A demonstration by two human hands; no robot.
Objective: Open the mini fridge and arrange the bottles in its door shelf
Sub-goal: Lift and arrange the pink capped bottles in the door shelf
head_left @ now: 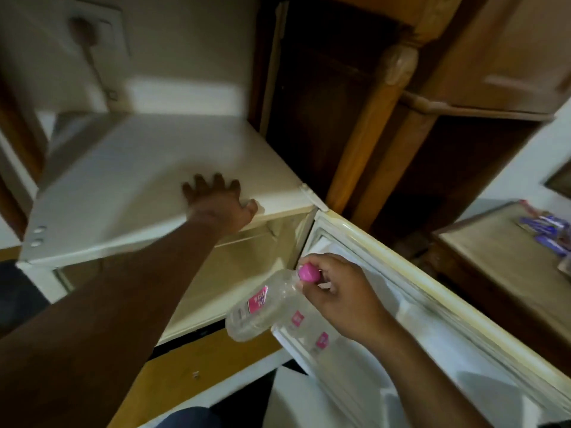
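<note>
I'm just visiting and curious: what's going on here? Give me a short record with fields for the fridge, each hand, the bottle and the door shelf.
fridge: mini fridge, door swung open
left hand: left hand resting flat on the fridge top, holding nothing
right hand: right hand gripping a bottle near its cap
bottle: clear plastic bottle, pink cap, pink label, tilted
door shelf: bottles with pink labels already in it, blurred

Cream-white mini fridge point(139, 180), center-left; clear bottle point(262, 307) w/ pink cap and pink label, lower center; brown wood cabinet point(401, 88), upper right.
</note>
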